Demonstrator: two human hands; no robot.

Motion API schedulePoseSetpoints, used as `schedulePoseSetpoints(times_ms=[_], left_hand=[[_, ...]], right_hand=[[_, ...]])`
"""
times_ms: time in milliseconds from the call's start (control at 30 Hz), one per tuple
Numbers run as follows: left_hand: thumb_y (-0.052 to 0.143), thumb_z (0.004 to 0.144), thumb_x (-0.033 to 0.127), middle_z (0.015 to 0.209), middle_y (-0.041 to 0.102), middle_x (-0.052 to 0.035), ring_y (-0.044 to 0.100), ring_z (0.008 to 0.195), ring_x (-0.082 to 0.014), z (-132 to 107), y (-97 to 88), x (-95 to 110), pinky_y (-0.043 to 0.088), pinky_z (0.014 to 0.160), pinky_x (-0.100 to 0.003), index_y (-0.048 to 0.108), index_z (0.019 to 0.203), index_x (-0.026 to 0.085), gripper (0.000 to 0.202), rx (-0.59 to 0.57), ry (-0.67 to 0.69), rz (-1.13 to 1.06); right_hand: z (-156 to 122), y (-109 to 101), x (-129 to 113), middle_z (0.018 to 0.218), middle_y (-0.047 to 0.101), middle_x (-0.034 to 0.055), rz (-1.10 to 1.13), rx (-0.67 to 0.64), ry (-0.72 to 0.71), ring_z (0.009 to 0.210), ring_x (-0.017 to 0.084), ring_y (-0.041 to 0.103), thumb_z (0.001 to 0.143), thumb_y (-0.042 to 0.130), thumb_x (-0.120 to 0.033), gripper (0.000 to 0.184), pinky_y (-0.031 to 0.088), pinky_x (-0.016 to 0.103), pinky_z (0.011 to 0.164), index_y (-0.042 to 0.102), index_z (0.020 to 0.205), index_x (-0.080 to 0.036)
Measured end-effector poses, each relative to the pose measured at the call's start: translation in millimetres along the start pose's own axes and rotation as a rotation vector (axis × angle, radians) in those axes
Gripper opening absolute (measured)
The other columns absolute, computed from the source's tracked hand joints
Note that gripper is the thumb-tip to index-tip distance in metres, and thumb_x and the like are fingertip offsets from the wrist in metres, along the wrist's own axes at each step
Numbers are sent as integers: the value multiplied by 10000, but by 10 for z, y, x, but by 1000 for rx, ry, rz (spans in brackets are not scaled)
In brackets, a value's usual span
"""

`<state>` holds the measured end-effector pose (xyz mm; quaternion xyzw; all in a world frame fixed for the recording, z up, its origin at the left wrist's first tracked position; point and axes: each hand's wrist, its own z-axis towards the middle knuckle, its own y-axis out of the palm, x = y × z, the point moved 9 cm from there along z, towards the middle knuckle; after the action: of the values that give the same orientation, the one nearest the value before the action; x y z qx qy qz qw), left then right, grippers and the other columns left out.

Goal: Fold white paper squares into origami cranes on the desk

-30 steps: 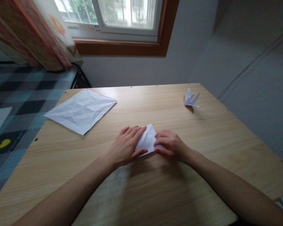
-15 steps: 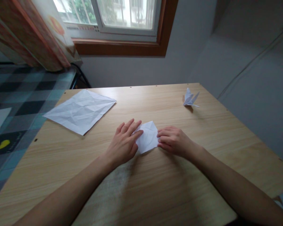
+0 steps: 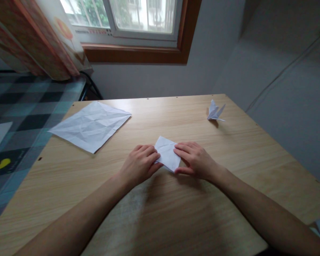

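Between my hands, a small folded square of white paper (image 3: 167,153) is turned at an angle over the middle of the wooden table. My left hand (image 3: 142,160) pinches its left side, with fingers on top and the thumb at the lower edge. On the opposite side, my right hand (image 3: 194,158) grips the paper, its fingers lying over the upper right edge and its thumb at the near corner. The undersides of the paper and some fingertips are hidden.
A large creased white sheet (image 3: 92,126) lies at the table's far left. Toward the back right stands a folded paper crane (image 3: 215,111). Beyond the left edge is a surface with a checkered cloth (image 3: 50,96). A wall and window (image 3: 145,17) bound the back.
The folded paper has been turned, so its far corner now points more to the left. My left fingers have drawn in around its side, and my right fingers have moved further over it.
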<state>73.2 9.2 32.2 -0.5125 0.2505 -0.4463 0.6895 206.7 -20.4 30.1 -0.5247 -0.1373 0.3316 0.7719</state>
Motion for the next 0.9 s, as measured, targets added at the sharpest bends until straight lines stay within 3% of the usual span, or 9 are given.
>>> schedulePoseSetpoints(times_ms=[100,167,300,400,467,567,700,800,900], left_hand=[[528,968,344,889,667,-68,626,882,-223,-5,-10,-13,483,806,-371,636,864,178,225,15,-12,17],[529,947,260,863,650,-66,604,833,-211,-8,-20,-13,478,769,-349,605,818,176,172,26,-21,35],[490,906,153,839,627,-59,566,771,-194,-13,-45,7,468,715,-322,552,795,185,131,46,-25,69],[479,882,130,811,604,-53,544,726,-188,-23,-73,3,455,655,-308,518,786,193,122,76,-40,77],[477,856,110,794,585,-47,530,695,-183,-32,-91,-19,440,614,-300,500,784,197,115,98,-64,75],[473,826,94,783,566,-39,518,665,-174,-42,-104,-52,432,583,-289,483,786,201,115,122,-98,60],[461,863,111,783,567,-25,533,650,-151,-56,-139,-66,453,586,-265,506,842,195,98,173,-122,51],[453,884,120,865,604,-35,583,700,-151,-81,-204,-50,493,616,-257,536,1023,198,180,248,-116,52],[456,856,84,1018,622,-65,628,792,-169,-110,-263,-25,531,635,-264,462,1263,224,430,311,-90,47]], right_hand=[[26,-60,-164,1227,661,202,2,93,-80,1121,329,604,854,547,-716,724,488,490,942,600,1246,-110],[33,-129,-250,1172,673,182,-6,177,-117,1080,309,611,883,530,-689,668,491,467,913,584,1235,-124],[29,-216,-333,1043,681,122,-56,265,-132,943,247,615,960,548,-467,363,499,408,825,562,1174,-174],[-12,-323,-370,910,663,56,-93,356,-117,838,201,594,952,567,-274,65,490,355,752,564,1000,-229],[-29,-363,-419,791,630,15,-96,392,-116,751,175,565,927,574,-191,103,465,329,693,541,846,-244],[28,-216,-560,679,588,2,-90,263,-186,656,163,522,941,550,-215,229,423,323,611,516,716,-233],[125,80,-597,773,648,40,-101,47,-189,715,186,573,965,514,-231,204,434,339,612,598,782,-198],[139,173,-513,837,682,54,-43,-7,-147,787,187,610,976,478,-158,205,466,335,679,628,840,-187],[120,182,-413,892,704,69,30,-5,-99,848,190,635,978,475,-133,203,491,340,739,650,892,-189]])
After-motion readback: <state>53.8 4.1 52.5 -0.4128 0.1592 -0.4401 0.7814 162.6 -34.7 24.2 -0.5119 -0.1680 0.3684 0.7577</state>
